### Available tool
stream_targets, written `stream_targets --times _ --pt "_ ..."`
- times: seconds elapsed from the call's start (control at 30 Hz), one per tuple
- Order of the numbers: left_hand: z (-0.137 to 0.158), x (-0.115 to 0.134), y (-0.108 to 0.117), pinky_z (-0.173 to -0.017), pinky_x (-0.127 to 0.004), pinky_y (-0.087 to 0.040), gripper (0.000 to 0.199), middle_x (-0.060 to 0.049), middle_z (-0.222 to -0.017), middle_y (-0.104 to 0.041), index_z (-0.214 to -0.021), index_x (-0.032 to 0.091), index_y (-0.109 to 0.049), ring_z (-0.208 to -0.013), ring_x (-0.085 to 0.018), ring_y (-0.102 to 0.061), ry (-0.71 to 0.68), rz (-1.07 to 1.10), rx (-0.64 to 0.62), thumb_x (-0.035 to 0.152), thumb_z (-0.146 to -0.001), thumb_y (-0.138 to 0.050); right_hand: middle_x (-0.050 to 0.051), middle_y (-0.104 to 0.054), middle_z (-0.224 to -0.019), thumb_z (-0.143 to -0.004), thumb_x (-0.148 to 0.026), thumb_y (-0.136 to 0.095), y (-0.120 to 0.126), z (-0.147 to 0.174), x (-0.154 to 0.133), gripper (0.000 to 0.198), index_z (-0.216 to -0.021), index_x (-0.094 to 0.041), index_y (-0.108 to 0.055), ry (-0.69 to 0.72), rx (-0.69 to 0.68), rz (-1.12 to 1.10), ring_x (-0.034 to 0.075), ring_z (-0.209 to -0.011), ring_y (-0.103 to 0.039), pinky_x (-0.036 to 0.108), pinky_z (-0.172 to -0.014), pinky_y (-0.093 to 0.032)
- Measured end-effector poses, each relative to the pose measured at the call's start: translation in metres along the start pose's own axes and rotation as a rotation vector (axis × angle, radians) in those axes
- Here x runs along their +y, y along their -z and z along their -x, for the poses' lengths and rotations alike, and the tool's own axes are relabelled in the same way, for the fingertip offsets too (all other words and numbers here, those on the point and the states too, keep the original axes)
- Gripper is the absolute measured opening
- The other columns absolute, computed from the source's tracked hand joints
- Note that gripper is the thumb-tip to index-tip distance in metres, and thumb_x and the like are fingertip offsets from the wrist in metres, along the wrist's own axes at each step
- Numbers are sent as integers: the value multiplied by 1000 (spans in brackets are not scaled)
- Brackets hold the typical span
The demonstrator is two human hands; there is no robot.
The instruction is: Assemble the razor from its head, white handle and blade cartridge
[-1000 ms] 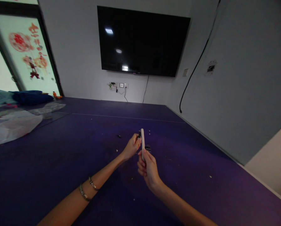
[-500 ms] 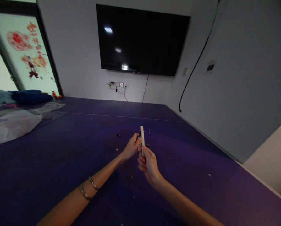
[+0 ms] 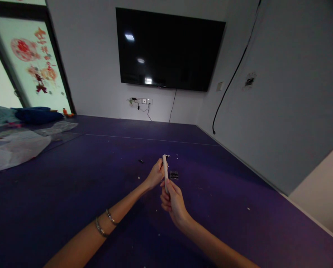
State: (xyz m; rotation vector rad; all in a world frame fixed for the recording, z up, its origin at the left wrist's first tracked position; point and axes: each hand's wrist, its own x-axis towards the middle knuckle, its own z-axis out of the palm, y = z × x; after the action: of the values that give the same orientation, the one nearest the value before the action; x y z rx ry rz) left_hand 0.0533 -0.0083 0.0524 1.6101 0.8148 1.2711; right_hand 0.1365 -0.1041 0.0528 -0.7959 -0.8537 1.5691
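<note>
- R hand point(image 3: 172, 201) w/ grip closed round lower end of a slim white stick-like object point(image 3: 165, 168), held upright, slightly tilted; top end pokes above both hands.
- L hand point(image 3: 155, 174) touches the stick's left side near its middle, fingers curled vs it; can't tell if that grip actually clamps it or holds smth small behind it.
- Both hands meet over the purple floor point(image 3: 71, 193), mid-frame, arms stretched fwd.
- L wrist carries two bracelets point(image 3: 105, 222).
- Small dark rectangular piece point(image 3: 174, 174) lies on floor just right of the hands, apart from them.
- Another tiny dark bit point(image 3: 140, 161) on floor, left of and beyond the hands; white crumbs scattered about.
- No readable brand or text on the stick – too small/blurred.
- Big black TV point(image 3: 169, 50) on far wall, off, ceiling lights reflected; any logo on bottom edge illegible.
- Sockets w/ plugs point(image 3: 140, 101) under TV, cable hanging down from TV.
- Black cable point(image 3: 233, 74) runs down the right wall to the floor.
- Window point(image 3: 29, 63) at left w/ red paper-cut decorations; characters not legible.
- Clear plastic sheets point(image 3: 15, 149) and blue fabric point(image 3: 35, 114) on floor, far left.
</note>
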Motion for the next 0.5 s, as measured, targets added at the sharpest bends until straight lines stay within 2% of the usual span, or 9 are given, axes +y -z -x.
stream_targets --times 0.2,0.5 --pt "2 -3 0 -43 -17 -27 13 7 -57 -40 -85 17 -45 -43 -5 -33 2 -42 -7 29 -82 -43 -13 -27 -42 -70 -54 -58 3 -5 -1 37 -73 -20 -44 58 28 -16 1 -32 -16 15 -31 -8" --pt "2 -1 -3 -41 -16 -26 11 7 -57 -38 -83 18 -43 -42 -4 -32 17 -1 -3 28 -82 -42 -13 -27 -42 -69 -55 -59 5 -3 2 37 -75 -20 -46 25 24 7 1 -32 -15 16 -31 -7"
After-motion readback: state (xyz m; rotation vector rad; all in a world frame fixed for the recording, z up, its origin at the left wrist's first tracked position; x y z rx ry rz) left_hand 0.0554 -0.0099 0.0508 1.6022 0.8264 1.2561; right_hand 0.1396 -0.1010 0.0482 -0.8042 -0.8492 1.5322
